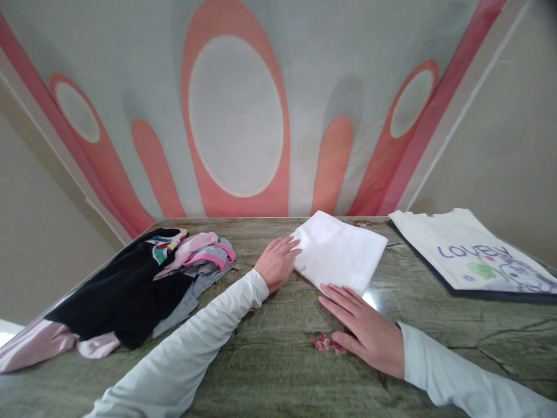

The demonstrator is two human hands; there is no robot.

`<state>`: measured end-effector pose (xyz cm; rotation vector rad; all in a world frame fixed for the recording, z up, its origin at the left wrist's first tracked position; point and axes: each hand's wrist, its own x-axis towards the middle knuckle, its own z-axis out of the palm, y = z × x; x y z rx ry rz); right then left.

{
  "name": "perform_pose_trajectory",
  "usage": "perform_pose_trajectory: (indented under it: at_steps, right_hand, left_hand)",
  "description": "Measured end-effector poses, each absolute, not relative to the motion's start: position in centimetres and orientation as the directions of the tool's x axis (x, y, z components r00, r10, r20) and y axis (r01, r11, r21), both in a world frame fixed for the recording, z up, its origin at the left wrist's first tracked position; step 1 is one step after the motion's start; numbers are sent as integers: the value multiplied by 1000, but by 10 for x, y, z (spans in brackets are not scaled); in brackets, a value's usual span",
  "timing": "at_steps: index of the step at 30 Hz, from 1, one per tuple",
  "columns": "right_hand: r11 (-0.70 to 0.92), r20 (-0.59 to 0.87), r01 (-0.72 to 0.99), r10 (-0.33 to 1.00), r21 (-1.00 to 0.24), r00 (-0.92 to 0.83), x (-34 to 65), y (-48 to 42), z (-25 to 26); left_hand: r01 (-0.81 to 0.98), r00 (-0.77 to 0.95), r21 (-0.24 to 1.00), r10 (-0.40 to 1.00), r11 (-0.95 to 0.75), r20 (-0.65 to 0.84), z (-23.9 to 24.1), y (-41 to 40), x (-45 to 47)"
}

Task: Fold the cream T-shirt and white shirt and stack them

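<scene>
A white folded garment (339, 249) lies flat on the table, turned at an angle, with a small mark near its left corner. My left hand (278, 264) rests at its left edge, the fingertips touching the cloth. At the near edge is my right hand (365, 331), fingers stretched out and the tips on the fabric. Neither hand grips anything; both lie open with the palms down. What kind of garment it is cannot be made out in its folded state.
To the left lies a loose pile of clothes: a black garment (126, 290), with pink and grey pieces around it. At right sits a folded white shirt (470, 244) lettered "LOVELY", over something dark. The wood-patterned table (270, 360) meets a wall with a pink pattern behind.
</scene>
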<state>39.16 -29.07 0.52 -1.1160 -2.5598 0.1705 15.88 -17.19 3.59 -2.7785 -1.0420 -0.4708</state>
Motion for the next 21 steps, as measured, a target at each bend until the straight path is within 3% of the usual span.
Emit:
perform_pose_trajectory:
  at_steps: [7, 15, 21]
  right_hand:
    - [646, 252, 735, 761, -207, -598, 409, -277, 3]
    - [258, 194, 958, 953, -122, -232, 495, -210, -18]
    - [202, 326, 966, 935, -164, -140, 521, -187, -28]
  left_hand:
    - [516, 840, 98, 525, -851, 136, 23, -197, 173]
    - [500, 851, 79, 507, -862, 139, 28, -207, 184]
    - [361, 917, 103, 373, -927, 140, 23, -236, 223]
